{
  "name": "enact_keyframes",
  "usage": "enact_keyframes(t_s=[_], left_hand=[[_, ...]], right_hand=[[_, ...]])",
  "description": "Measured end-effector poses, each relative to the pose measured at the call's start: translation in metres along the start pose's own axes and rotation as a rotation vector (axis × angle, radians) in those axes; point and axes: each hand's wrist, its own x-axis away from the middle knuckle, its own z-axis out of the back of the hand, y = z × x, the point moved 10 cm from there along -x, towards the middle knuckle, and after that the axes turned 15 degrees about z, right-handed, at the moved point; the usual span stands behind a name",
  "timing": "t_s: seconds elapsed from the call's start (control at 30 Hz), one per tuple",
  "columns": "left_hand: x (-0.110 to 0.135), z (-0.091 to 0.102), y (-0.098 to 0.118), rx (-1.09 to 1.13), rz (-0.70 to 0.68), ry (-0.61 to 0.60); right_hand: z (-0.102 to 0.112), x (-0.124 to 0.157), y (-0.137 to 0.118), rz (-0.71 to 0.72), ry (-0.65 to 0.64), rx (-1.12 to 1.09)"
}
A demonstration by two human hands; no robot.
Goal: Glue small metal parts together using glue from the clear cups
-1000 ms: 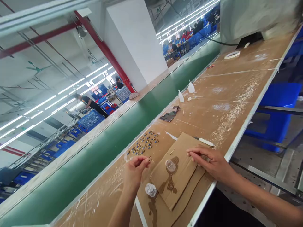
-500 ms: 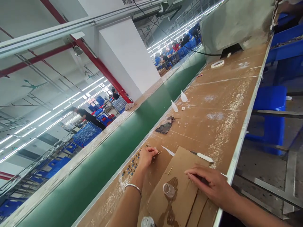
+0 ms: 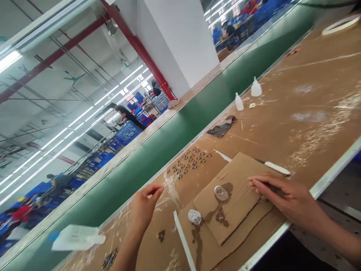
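My left hand [image 3: 145, 207] hovers over the brown work surface, thumb and index tips pinched, with nothing visible between them. Beyond it lie rows of small blue-and-gold pieces [image 3: 187, 163]. A darker pile of similar pieces [image 3: 109, 259] sits near my left forearm. My right hand [image 3: 284, 197] is closed in a pinch above a cardboard sheet [image 3: 239, 169]; whatever its fingertips hold, if anything, is too small to make out. On that sheet are a small clear cup [image 3: 221, 193], a wet brown stain and a thin stick [image 3: 223, 175].
A green conveyor belt [image 3: 158, 150] runs along the far side. A white-handled knife [image 3: 278, 168], a dark cloth [image 3: 222, 127], two white squeeze bottles [image 3: 239, 101] and a tape roll [image 3: 341, 25] lie around. At left, a translucent bottle [image 3: 79, 238] lies on its side. People work in the background.
My left hand has drawn back from the rows of small pieces toward me, to the left. The right hand stays pinched over the cardboard. The view has swung left.
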Motion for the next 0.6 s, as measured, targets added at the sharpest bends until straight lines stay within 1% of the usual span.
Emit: enact_keyframes(t_s=[0.07, 0.17, 0.23, 0.27, 0.33, 0.4, 0.47, 0.6], left_hand=[[0.024, 0.005, -0.047, -0.013, 0.053, 0.038], [0.054, 0.002, -0.110, -0.025, 0.115, 0.126], [0.068, -0.003, -0.141, -0.021, 0.124, 0.173], [0.073, -0.006, -0.151, -0.015, 0.119, 0.189], [0.078, -0.011, -0.165, -0.002, 0.091, 0.207], [0.081, -0.015, -0.170, 0.003, 0.048, 0.212], [0.081, -0.019, -0.169, -0.008, -0.002, 0.207], [0.080, -0.024, -0.159, -0.068, -0.095, 0.202]], right_hand=[[-0.001, 0.003, 0.004, -0.035, -0.024, 0.031], [-0.003, 0.005, 0.007, -0.046, -0.049, 0.091], [-0.005, 0.006, 0.009, -0.039, -0.069, 0.123], [-0.006, 0.007, 0.011, -0.034, -0.078, 0.133], [-0.006, 0.009, 0.016, -0.024, -0.083, 0.151], [-0.006, 0.013, 0.022, -0.014, -0.073, 0.171], [-0.005, 0.016, 0.028, -0.015, -0.066, 0.200], [-0.007, 0.022, 0.040, -0.054, -0.076, 0.211]])
